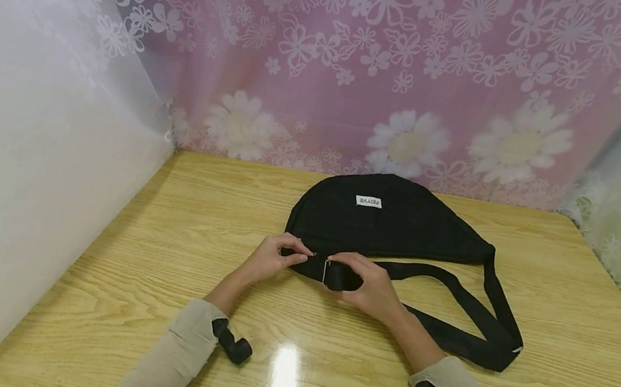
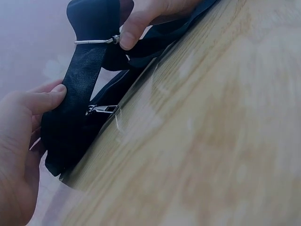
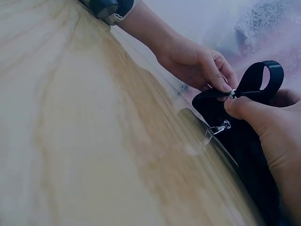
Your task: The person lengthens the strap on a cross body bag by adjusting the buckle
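A black fabric waist bag [image 1: 402, 224] with a small white label [image 1: 369, 201] lies on the table. Its black strap [image 1: 457, 339] stretches out to the right and folds back. My left hand [image 1: 271, 258] pinches the strap close to the bag's left end, thumb on top in the left wrist view. With thumb and fingers my right hand [image 1: 374, 290] grips the strap at the metal slider buckle [image 2: 96, 41], where the webbing forms a loop [image 3: 273, 77]. Just below the hands hangs a silver zipper pull [image 2: 103, 108]. The right fingers behind the strap are partly hidden.
The wood-grain table [image 1: 214, 192] has a glossy surface with a bright reflection. A pink floral curtain [image 1: 319, 54] closes off the back, and a whitish sheet [image 1: 57, 115] stands at the left. Black wrist devices [image 1: 232, 344] protrude from both sleeves.
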A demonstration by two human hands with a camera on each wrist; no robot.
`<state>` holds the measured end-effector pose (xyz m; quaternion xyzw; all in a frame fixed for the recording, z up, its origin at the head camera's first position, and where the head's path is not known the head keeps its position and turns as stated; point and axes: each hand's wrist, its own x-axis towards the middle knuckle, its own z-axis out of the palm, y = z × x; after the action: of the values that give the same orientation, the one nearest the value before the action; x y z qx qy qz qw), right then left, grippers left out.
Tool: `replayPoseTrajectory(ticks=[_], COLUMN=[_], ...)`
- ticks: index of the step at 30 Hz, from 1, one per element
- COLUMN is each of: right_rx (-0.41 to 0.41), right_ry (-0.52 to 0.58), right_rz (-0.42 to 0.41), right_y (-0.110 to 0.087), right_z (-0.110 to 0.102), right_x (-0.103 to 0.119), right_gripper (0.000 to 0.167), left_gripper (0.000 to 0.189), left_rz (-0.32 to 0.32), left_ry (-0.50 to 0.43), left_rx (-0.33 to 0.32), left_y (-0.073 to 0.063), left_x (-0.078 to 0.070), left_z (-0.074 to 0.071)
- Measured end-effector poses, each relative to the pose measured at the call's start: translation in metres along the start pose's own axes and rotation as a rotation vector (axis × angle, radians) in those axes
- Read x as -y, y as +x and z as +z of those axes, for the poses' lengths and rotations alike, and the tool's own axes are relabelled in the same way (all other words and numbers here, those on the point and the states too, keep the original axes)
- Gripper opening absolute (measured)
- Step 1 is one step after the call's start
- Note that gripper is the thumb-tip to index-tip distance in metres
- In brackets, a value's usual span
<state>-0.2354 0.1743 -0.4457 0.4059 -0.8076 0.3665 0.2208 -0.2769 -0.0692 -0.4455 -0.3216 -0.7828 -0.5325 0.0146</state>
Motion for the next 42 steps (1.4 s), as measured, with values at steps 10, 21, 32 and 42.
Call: replayPoseTrajectory(ticks=[10,21,32,42], right_rx=[-0.004,-0.020,-0.038,-0.081], right_ry=[-0.001,-0.005,0.012,-0.004], right_rz=[0.018,-0.009,-0.003,0.027], right_y=[-0.003,-0.007,-0.013,-0.020], right_z=[-0.004,-0.006,-0.011,-0.019], right_x=[0.000,-0.001,-0.001,0.001], right_gripper=[0.059,0.060,0.061,0.060], left_gripper=[0.011,0.011,0.012,0.012], left_rz=[0.009,-0.004,-0.027,-0.022], left_ry=[0.005,-0.023,-0.015,-0.012], left_rx=[0.004,0.006,0.020,0.005], left_y=[0.000,-0.003,-0.007,-0.007], left_x=[0.001,-0.011,-0.039,-0.038], left_z=[-0.002,-0.002,-0.006,-0.007])
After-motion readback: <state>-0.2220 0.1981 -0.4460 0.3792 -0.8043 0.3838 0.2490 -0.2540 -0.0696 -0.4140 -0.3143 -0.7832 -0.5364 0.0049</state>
